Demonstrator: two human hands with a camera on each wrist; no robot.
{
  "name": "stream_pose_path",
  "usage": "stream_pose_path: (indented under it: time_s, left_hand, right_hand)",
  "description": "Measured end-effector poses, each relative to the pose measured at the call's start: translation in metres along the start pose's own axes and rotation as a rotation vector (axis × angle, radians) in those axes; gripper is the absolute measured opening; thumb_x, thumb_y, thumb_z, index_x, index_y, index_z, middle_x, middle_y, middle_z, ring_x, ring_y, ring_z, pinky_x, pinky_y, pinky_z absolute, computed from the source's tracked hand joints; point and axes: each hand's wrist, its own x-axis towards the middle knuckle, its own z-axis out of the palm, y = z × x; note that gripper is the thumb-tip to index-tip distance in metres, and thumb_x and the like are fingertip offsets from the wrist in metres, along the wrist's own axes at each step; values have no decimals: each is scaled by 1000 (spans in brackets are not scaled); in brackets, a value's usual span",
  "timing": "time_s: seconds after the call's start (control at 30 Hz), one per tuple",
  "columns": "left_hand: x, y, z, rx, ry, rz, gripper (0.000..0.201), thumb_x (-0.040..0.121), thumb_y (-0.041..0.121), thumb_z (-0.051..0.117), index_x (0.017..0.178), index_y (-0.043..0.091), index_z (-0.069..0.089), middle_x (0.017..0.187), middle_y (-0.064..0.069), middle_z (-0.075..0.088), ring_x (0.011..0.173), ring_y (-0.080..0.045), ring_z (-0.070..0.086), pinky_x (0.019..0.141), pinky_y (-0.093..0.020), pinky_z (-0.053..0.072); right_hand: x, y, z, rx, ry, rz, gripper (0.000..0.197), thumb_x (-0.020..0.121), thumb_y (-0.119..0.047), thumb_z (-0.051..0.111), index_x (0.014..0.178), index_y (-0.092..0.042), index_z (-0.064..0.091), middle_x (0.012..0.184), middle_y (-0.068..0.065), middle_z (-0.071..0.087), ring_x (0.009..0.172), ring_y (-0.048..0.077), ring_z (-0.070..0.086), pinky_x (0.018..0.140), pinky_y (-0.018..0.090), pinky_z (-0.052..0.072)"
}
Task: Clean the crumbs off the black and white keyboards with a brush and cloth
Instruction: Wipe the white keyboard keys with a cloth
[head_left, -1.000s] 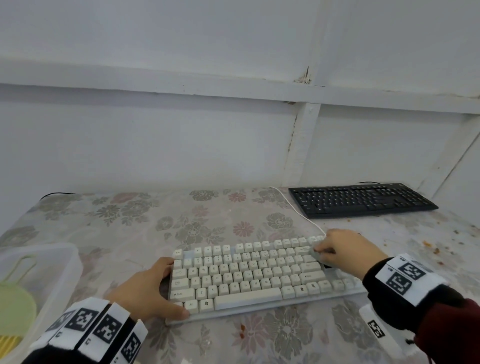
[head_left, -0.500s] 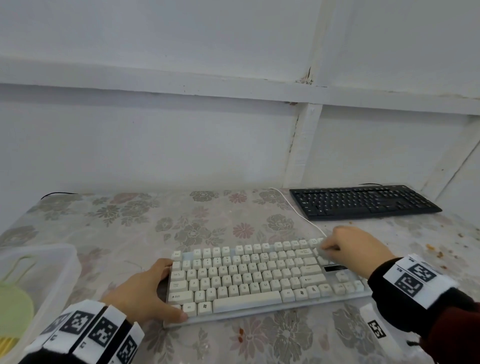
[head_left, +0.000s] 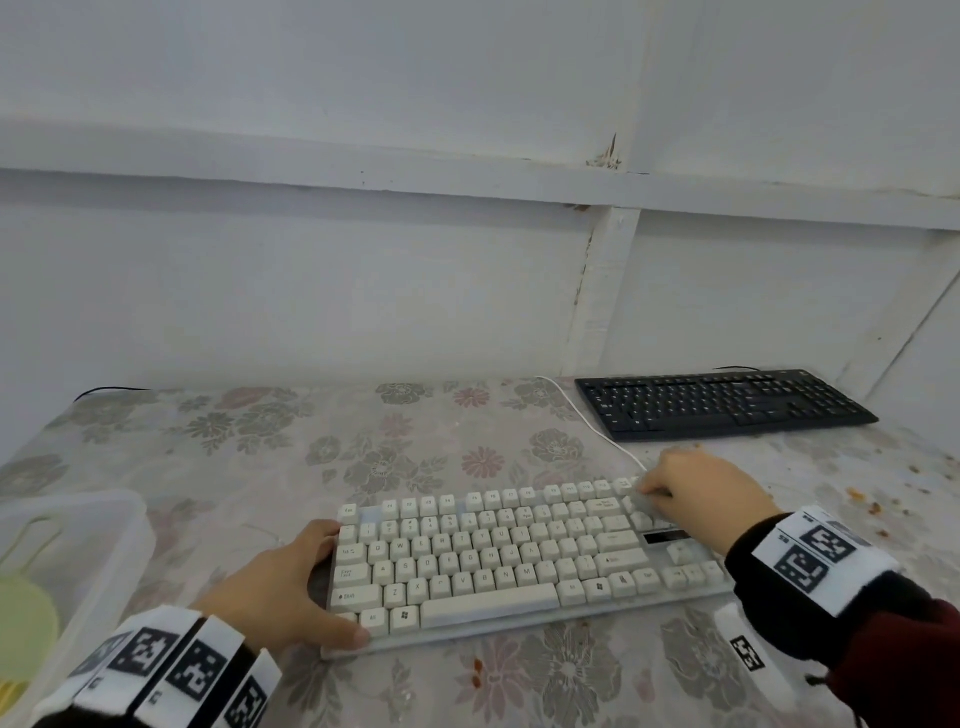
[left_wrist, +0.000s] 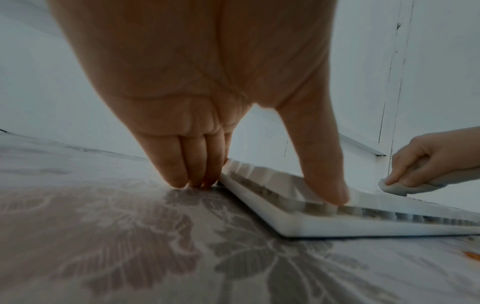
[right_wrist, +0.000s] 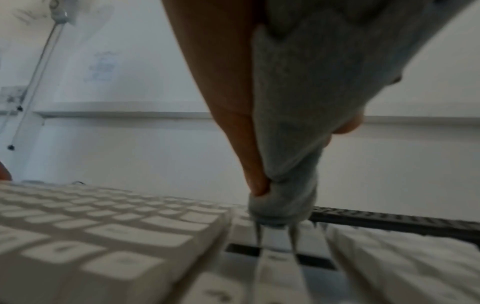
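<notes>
A cream-white full-size plastic keyboard (head_left: 524, 558) is lying flat on the floral-patterned plastic-covered tabletop (head_left: 291, 447), near its front edge; the left hand (head_left: 283, 597) is bracing the keyboard's left end, its fingers (left_wrist: 182, 164) lying straight with their tips on the tabletop just beside the keyboard's left edge, and its thumb pressing down on the front left corner; the hand is not curling round anything. The right hand (head_left: 701, 499) is sitting over the keyboard's upper right part, its fingers bunching a pale grey soft cloth (right_wrist: 293, 144) and pressing the wad onto the keys there; the thumb is pinching the cloth from the side. A flat black plastic keyboard (head_left: 722, 402) is lying well apart at the far right of the tabletop, close to the white panelled wall (head_left: 311, 286); a white cable (head_left: 592, 421) is running from the white keyboard's back edge past the black keyboard's left end; orange-brown crumbs (head_left: 862, 499) are lying scattered on the tabletop at the right. A translucent plastic container (head_left: 78, 545) is standing at the left edge, holding something pale green.
</notes>
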Motion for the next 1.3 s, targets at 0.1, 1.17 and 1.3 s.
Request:
stream_pose_path:
  time_s: [0.1, 1.17, 1.3]
  left_hand:
    - [2, -3, 0, -10, 1, 4, 93, 60, 38, 84, 131, 35, 25, 113, 27, 48, 105, 0, 52, 84, -14, 37]
    - [9, -12, 1, -27, 5, 9, 92, 53, 43, 85, 120, 43, 22, 113, 28, 47, 110, -1, 50, 90, -18, 37]
    - [8, -12, 0, -21, -15, 1, 94, 49, 48, 84, 120, 44, 22, 114, 28, 47, 111, -1, 50, 91, -20, 37]
  right_hand:
    - [-7, 0, 3, 37, -15, -70, 32, 92, -23, 49, 61, -15, 54, 65, -5, 38, 53, 8, 38, 47, 16, 27]
    - [-13, 57, 10, 135, -5, 36, 25, 95, -32, 51, 111, -29, 70, 72, -20, 41, 77, 8, 49, 60, 14, 32]
    - [-16, 77, 7, 28, -59, 145, 25, 95, -29, 49, 106, -26, 71, 86, -11, 49, 83, 12, 56, 65, 17, 37]
